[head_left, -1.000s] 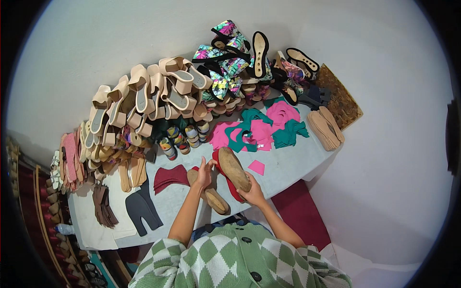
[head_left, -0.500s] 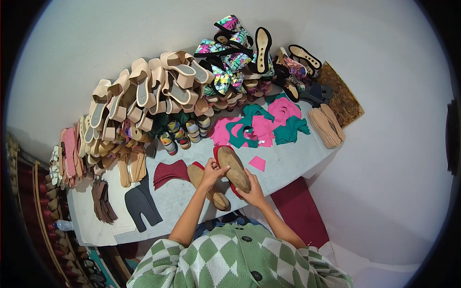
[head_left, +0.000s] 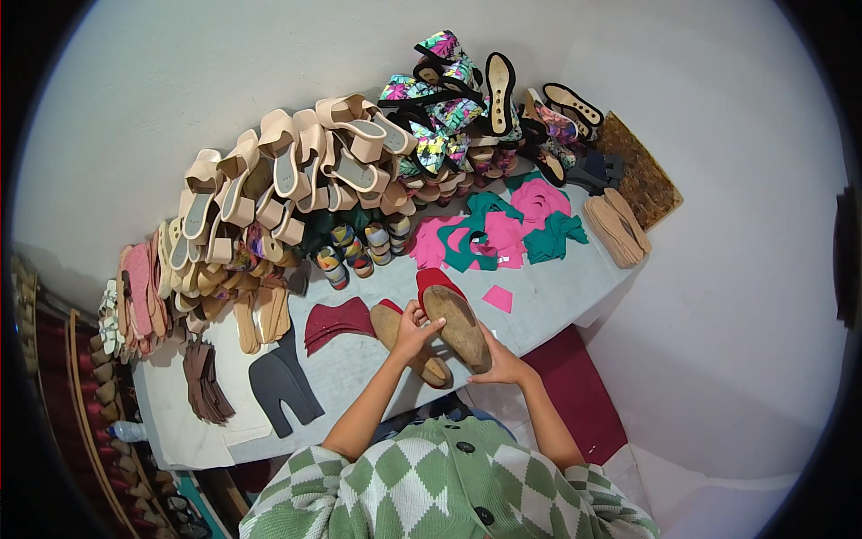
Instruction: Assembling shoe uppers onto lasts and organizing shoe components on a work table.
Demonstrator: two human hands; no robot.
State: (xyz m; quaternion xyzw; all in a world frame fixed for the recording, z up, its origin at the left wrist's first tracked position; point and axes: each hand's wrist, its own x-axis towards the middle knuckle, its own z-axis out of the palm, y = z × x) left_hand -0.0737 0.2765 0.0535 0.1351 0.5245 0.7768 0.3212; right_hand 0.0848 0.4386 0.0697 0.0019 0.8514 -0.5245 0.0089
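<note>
We are holding a worn brown shoe last [head_left: 460,331] with both hands above the near edge of the pale table [head_left: 548,310], its sole facing up and a red upper [head_left: 441,279] showing around its toe. Our left hand [head_left: 417,334] is clamping the left edge near the forepart, the thumb pressing on the sole and the fingers curling behind. Our right hand [head_left: 499,361] is closing around the heel end, the thumb lying along the right side; its fingertips are partly hiding underneath, so we are only judging their grip as firm. A second shoe last [head_left: 433,369] is lying on the table just beside the left hand, partly hiding behind it. Left of that, dark red cut pieces [head_left: 339,325] are resting in a stack. Beyond our hands, a small pink piece [head_left: 498,298] is lying near crumpled pink and teal cutouts [head_left: 476,241], while beige heeled mules [head_left: 280,157] are piling up against the wall.
</note>
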